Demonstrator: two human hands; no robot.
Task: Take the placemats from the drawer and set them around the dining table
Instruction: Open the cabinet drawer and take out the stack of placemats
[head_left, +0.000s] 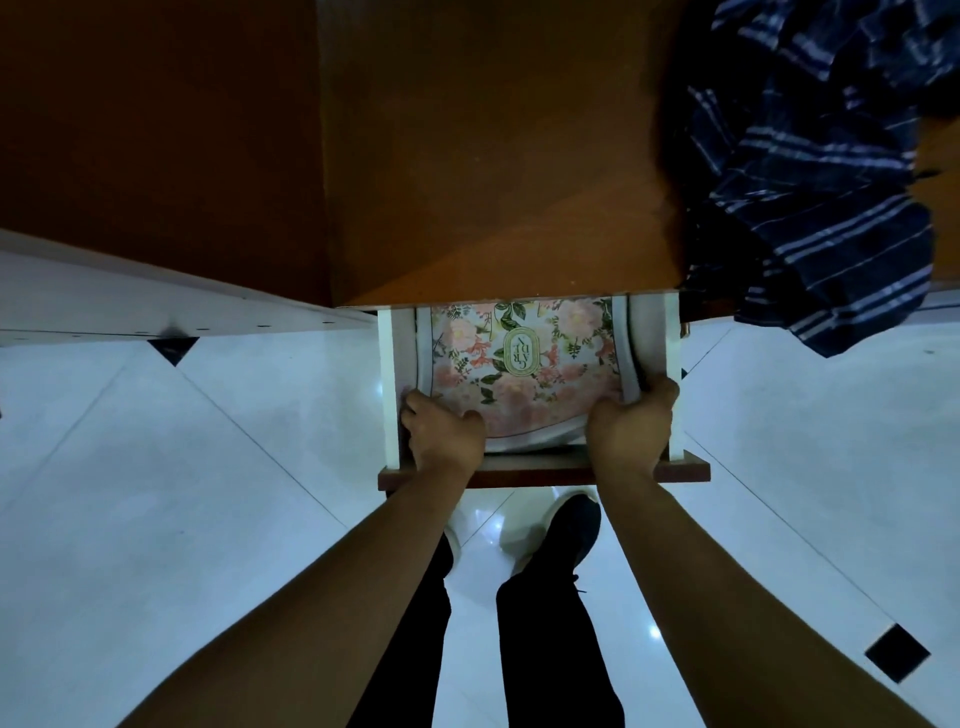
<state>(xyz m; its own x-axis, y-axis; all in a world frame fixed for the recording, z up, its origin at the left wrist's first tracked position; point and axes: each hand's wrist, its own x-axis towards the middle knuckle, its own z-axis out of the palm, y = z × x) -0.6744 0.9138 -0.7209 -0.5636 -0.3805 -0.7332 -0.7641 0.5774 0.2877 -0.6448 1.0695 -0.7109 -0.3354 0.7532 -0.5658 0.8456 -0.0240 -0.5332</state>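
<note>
A white drawer (387, 384) with a dark wood front is pulled out from under a brown wooden top. Inside lies a stack of placemats (524, 358) with a pink floral print and an oval emblem; the mats curl up at the drawer's sides. My left hand (441, 434) grips the stack's near left corner. At the near right corner my right hand (631, 421) closes over the curled edge. The far part of the stack is hidden under the wooden top.
The brown wooden top (493, 166) fills the upper view. A dark blue striped cloth (815, 171) hangs over its right end. White glossy floor tiles (156, 493) with small black diamonds surround my legs and dark shoes (566, 530). A white ledge (104, 296) runs at left.
</note>
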